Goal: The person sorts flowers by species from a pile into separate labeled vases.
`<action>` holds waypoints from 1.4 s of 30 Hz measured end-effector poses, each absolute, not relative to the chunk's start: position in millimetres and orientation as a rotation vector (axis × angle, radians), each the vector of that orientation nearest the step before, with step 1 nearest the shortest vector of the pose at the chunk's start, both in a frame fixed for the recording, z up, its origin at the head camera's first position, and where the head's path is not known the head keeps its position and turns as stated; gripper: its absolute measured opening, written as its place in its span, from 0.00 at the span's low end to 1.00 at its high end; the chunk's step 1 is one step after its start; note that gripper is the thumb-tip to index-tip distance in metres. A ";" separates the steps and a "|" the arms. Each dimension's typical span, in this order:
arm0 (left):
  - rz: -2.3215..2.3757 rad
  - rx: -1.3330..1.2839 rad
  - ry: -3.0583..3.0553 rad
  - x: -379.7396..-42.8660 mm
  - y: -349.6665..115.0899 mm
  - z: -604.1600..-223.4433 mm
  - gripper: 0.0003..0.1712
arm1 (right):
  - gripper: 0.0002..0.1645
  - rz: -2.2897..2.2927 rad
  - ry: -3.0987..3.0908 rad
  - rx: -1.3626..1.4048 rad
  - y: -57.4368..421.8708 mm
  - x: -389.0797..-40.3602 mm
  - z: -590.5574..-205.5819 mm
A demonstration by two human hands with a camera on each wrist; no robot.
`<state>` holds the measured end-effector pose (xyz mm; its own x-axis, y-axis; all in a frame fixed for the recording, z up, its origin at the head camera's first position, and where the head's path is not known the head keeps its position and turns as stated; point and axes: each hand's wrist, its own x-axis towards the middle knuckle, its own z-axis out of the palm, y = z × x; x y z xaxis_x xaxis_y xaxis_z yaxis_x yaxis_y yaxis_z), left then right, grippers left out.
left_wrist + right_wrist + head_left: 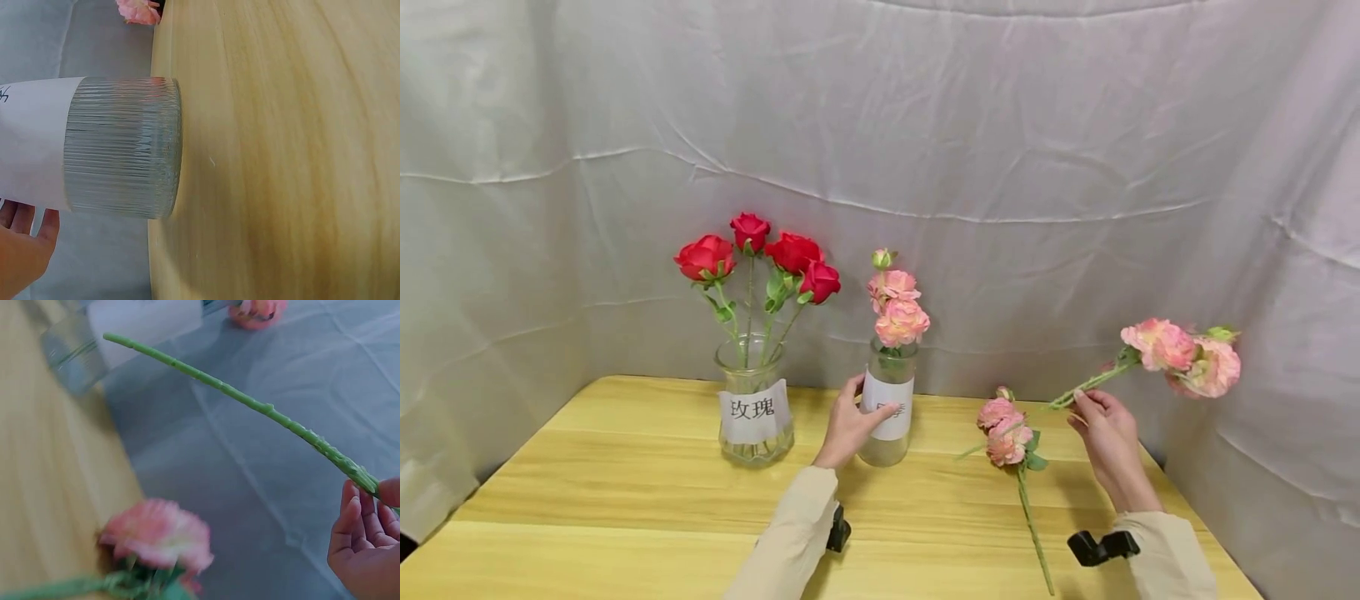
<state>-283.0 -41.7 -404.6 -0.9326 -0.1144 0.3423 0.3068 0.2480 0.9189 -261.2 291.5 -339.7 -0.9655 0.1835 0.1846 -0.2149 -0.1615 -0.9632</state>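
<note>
My left hand (853, 425) holds the side of a ribbed glass vase (886, 450), thumb across its white paper label (37, 144) and the other fingers (47, 228) at its side. Pink flowers (901, 321) with a bud stand upright in that vase. Over the table's right side, my right hand (1105, 437) pinches the green stem (269, 411) of a pink flower spray (1180, 354). The blooms point right and the bare stem end points left, toward the vase. Another pink flower spray (1006, 437) lies on the table between the hands, its stem toward the front.
A wider glass vase (756, 450) with a label and several red roses (703, 257) stands left of my left hand. The wooden table (625, 508) ends at a grey cloth backdrop (925, 108) behind and at the sides.
</note>
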 end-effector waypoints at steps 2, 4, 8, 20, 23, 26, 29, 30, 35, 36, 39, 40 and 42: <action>-1.735 -0.178 -2.183 -282.7 -41.9 -404.1 0.40 | 0.08 2.245 -1.769 0.044 283.8 -264.0 -330.7; -1.740 -0.177 -2.181 -282.9 -42.1 -403.9 0.40 | 0.07 2.269 -1.713 0.051 277.0 -267.0 -321.6; -1.742 -0.173 -2.180 -283.3 -43.4 -404.1 0.41 | 0.07 2.305 -1.632 0.048 265.1 -273.4 -304.3; -1.716 -0.178 -2.181 -281.5 -44.3 -408.9 0.40 | 0.03 2.375 -1.414 -0.046 240.2 -287.2 -273.6; -1.722 -0.180 -2.173 -281.9 -44.2 -408.4 0.39 | 0.04 2.385 -1.380 -0.044 234.9 -290.8 -269.4; -1.723 -0.178 -2.173 -281.8 -43.9 -407.0 0.40 | 0.04 2.419 -1.325 -0.066 228.4 -294.6 -265.1; -1.717 -0.177 -2.180 -282.0 -43.7 -406.4 0.40 | 0.05 2.418 -1.312 -0.069 221.3 -299.6 -261.3; -1.715 -0.177 -2.180 -282.4 -43.8 -406.7 0.40 | 0.05 2.416 -1.313 -0.064 218.8 -301.4 -260.3; -1.711 -0.178 -2.179 -283.5 -43.2 -406.5 0.39 | 0.06 2.379 -1.341 -0.042 206.7 -309.5 -256.4; -1.710 -0.181 -2.177 -283.7 -43.0 -406.3 0.39 | 0.06 2.370 -1.352 -0.036 204.3 -310.6 -255.8; -1.709 -0.186 -2.174 -284.1 -42.5 -406.0 0.39 | 0.07 2.332 -1.389 -0.018 198.4 -313.7 -255.6; -1.708 -0.187 -2.174 -284.2 -42.3 -406.2 0.39 | 0.07 2.317 -1.403 -0.010 196.5 -314.3 -255.7; -1.706 -0.188 -2.173 -284.5 -41.9 -406.6 0.39 | 0.07 2.309 -1.412 -0.001 193.0 -314.9 -256.1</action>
